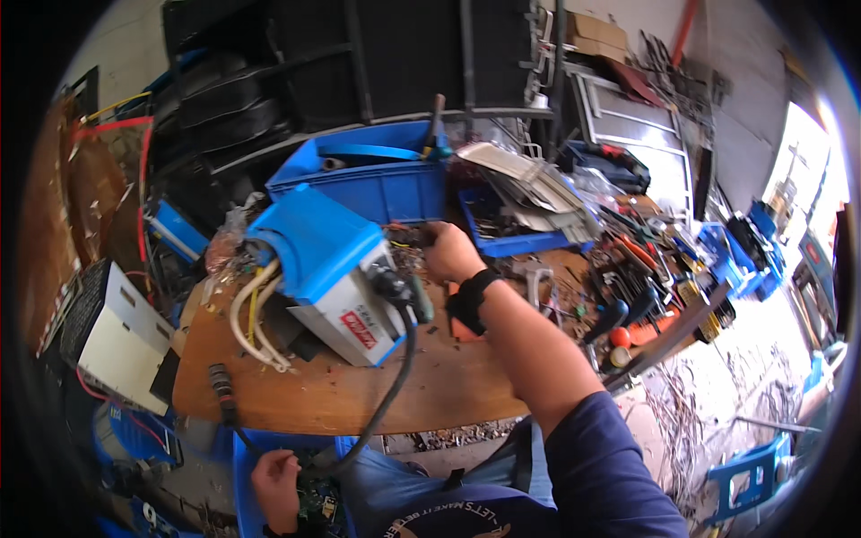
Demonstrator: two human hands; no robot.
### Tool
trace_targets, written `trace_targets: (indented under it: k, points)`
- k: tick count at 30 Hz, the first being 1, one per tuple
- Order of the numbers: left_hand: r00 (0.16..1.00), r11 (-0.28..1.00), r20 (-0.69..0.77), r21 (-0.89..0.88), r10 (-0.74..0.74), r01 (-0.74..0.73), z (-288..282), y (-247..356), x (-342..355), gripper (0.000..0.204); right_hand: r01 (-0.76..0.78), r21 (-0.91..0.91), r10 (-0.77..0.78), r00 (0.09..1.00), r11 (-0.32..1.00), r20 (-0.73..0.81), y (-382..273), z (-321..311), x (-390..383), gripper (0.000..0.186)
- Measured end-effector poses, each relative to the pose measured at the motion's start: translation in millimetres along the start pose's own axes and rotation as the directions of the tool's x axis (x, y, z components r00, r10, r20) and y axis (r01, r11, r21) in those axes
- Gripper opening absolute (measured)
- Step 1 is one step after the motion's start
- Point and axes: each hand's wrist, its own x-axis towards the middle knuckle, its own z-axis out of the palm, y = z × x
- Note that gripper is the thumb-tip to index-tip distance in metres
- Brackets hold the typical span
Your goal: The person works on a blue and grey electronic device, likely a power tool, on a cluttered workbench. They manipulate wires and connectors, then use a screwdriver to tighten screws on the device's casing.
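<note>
A boxy machine with a blue cover point(314, 238) and pale grey sides stands tilted on the wooden table point(457, 386). A thick black cable point(405, 368) leaves its front and loops down past the table's near edge to my left hand point(276, 489). The fingers of that hand are closed around the cable, below a dark round connector point(221, 386) on its end. Beyond the machine's right side, my right hand point(451, 254) reaches to small scraps at the back of the table. Its fingers are curled, and what they hold is too hidden to tell.
A large blue crate point(395, 193) stands behind the machine. To the right are a blue tray point(525, 244) with grey panels and a heap of hand tools point(628, 278). Pale hoses point(238, 314) hang at the machine's left. Below, a blue bin point(244, 484) holds green circuit boards.
</note>
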Motion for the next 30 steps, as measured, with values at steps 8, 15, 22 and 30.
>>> trace_targets:
  k: [8, 15, 22, 30]
  points:
    - [0.985, 0.956, 0.032, 0.245, -0.172, 0.159, -19, -19, -37, 0.013, 0.297, -0.417, -0.096, 0.894, 0.859, 0.439, 93, 47, 75, 0.017]
    - [0.982, 0.931, 0.134, 0.357, -0.132, 0.076, -28, -50, -60, 0.014, 0.161, -0.225, -0.101, 0.961, 0.961, 0.258, 65, 40, 119, 0.021]
    - [0.982, 0.935, 0.161, 0.352, -0.095, 0.033, -16, -71, -56, 0.013, -0.035, 0.271, -0.070, 0.927, 0.962, 0.368, 141, 42, 130, 0.031]
    - [0.950, 0.921, 0.248, 0.380, -0.189, 0.084, -18, -45, -56, 0.016, -0.188, 0.335, 0.057, 0.930, 0.923, 0.364, 142, 54, 125, 0.030]
